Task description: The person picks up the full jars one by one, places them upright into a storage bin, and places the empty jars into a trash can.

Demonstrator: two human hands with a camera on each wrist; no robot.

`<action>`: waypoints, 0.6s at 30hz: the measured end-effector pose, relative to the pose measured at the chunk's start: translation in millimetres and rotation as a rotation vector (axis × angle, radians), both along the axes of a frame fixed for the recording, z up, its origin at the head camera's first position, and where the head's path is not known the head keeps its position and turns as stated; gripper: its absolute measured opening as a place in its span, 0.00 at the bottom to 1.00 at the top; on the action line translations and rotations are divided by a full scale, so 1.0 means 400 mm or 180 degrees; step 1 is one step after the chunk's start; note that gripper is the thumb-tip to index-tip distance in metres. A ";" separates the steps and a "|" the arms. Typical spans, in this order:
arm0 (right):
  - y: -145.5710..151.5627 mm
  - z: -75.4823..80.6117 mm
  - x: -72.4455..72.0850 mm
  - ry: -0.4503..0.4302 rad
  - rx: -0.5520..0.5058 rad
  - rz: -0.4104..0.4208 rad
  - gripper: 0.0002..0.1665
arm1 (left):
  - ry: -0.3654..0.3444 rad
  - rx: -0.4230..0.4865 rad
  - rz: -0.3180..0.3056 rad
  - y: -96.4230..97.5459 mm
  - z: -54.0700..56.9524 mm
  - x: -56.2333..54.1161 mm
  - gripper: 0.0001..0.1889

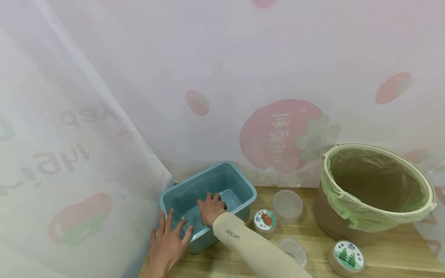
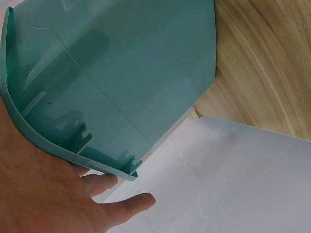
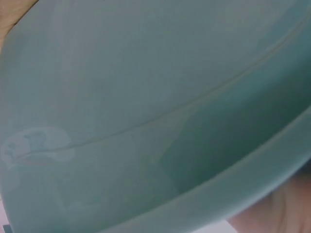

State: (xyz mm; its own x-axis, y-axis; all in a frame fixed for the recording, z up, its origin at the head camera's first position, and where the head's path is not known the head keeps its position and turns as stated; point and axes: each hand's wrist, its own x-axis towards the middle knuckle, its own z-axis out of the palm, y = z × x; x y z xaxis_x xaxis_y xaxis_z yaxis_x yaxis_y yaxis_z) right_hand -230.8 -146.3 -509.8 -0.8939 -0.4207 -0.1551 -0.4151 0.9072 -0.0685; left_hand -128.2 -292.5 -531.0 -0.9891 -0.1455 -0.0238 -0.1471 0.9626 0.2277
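Observation:
A teal plastic bin (image 1: 208, 181) stands near the corner of the wooden table, its top open. My left hand (image 1: 170, 243) touches the rim at its near left end, fingers spread; in the left wrist view, the palm (image 2: 43, 189) lies along the ribbed rim edge. Over the front rim, my right hand (image 1: 211, 210) reaches into the bin with bent fingers. Whether anything is under those fingertips is hidden. The right wrist view mostly shows the bin's outer wall (image 3: 121, 87), with part of the hand blurred behind the rim.
Right of the bin sit a round container with a tomato label (image 1: 265, 221), a clear round container (image 1: 287, 204), another clear round piece (image 1: 293, 251) partly behind the sleeve, and a green-vegetable-labelled container (image 1: 347, 256). A bucket (image 1: 342, 227) with a green liner stands farther right. Printed sheets (image 1: 215, 77) enclose the table.

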 end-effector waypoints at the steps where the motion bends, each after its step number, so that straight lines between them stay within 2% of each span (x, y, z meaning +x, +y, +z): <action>1: -0.002 0.000 0.000 -0.0004 0.0003 -0.0009 0.32 | -0.0009 -0.0013 -0.0001 0.000 0.001 0.000 0.34; 6: -0.008 0.001 -0.001 0.0000 0.0070 -0.0034 0.30 | -0.0042 -0.0038 0.0000 -0.001 -0.003 -0.002 0.35; 14: -0.019 -0.034 -0.010 0.0121 0.0174 -0.0104 0.29 | 0.0001 -0.0047 0.0013 0.002 -0.006 -0.001 0.35; 18: -0.021 -0.039 -0.008 0.0155 0.0175 -0.0126 0.27 | 0.0043 -0.0049 0.0016 0.002 -0.004 -0.002 0.35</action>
State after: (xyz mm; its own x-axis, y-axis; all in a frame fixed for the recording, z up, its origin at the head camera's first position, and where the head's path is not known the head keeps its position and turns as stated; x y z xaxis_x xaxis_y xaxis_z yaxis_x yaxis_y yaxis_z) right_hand -234.2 -154.9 -525.5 -0.9167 -0.3769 -0.1329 -0.3805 0.9248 0.0014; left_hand -129.2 -291.6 -532.6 -0.9886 -0.1506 -0.0080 -0.1488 0.9652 0.2150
